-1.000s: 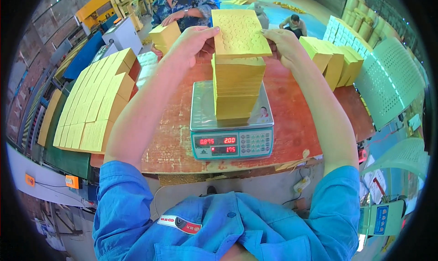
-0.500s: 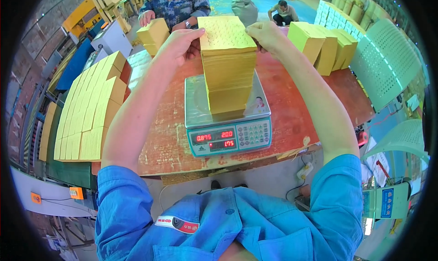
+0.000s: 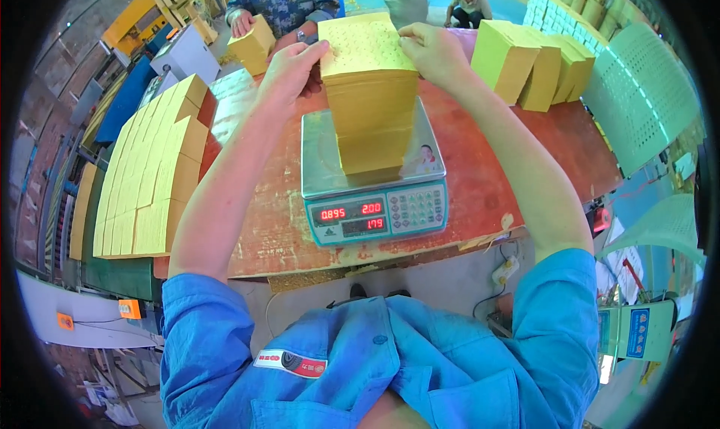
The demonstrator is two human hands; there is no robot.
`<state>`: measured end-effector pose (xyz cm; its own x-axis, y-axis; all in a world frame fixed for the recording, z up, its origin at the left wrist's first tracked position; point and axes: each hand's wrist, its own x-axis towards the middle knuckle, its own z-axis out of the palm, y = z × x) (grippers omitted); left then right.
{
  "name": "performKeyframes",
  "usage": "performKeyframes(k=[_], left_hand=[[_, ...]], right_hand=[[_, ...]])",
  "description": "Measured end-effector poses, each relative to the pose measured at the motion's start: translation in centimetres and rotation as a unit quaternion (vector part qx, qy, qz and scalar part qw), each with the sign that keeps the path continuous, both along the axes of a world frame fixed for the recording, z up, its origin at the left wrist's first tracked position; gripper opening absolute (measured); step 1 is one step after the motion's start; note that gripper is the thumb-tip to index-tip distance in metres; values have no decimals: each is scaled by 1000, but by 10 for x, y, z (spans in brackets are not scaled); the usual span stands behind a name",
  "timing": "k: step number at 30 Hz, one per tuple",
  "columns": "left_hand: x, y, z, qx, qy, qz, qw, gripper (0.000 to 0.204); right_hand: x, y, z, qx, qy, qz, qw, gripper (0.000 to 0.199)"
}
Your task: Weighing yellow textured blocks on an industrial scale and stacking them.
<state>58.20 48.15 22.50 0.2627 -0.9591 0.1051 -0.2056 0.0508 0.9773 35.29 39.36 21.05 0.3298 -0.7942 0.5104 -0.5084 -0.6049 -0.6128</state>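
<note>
A tall stack of yellow paper sheets (image 3: 371, 114) stands on the metal pan of a digital scale (image 3: 375, 215), its top face pocked with small marks. My left hand (image 3: 294, 67) is closed at the stack's upper left edge, thumb on the top and fingers curled beside it. At the upper right edge my right hand (image 3: 435, 50) pinches the stack, its fingertips partly hidden. Red digits glow on the scale's display, left of its keypad.
The scale sits on a worn red table (image 3: 262, 234). Rows of yellow paper stacks (image 3: 146, 174) fill the left; more stacks (image 3: 506, 58) stand at the far right. Across the table, a person in camouflage (image 3: 289, 9) rests a hand on another stack (image 3: 253, 45). Someone crouches farther back.
The scale's reading has gone up slightly. My hands stay at the stack's top edges. The stack under the other person's hand has tilted, and the whole view has shifted a little.
</note>
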Motion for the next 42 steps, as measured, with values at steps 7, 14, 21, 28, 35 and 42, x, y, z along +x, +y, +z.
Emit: performKeyframes(k=[7,14,21,28,35,42], left_hand=[[-7,4,-14,-65,5,31,997,40],[-14,9,-18,-100,-74,82,989,50],[12,14,-27,-49,-24,155,986,65],[-51,27,-28,-120,190,-11,974,67],[-49,25,-37,-110,207,14,972,66],[-1,53,-59,-144,109,120,976,70]], right_hand=[[7,4,-3,-65,-4,-12,998,33],[2,-7,-10,-71,-46,72,994,36],[-17,-19,-15,107,-113,74,985,38],[4,-31,-32,32,-138,114,983,34],[10,-20,-33,-28,-110,85,990,35],[-37,-20,-55,88,-109,53,989,40]])
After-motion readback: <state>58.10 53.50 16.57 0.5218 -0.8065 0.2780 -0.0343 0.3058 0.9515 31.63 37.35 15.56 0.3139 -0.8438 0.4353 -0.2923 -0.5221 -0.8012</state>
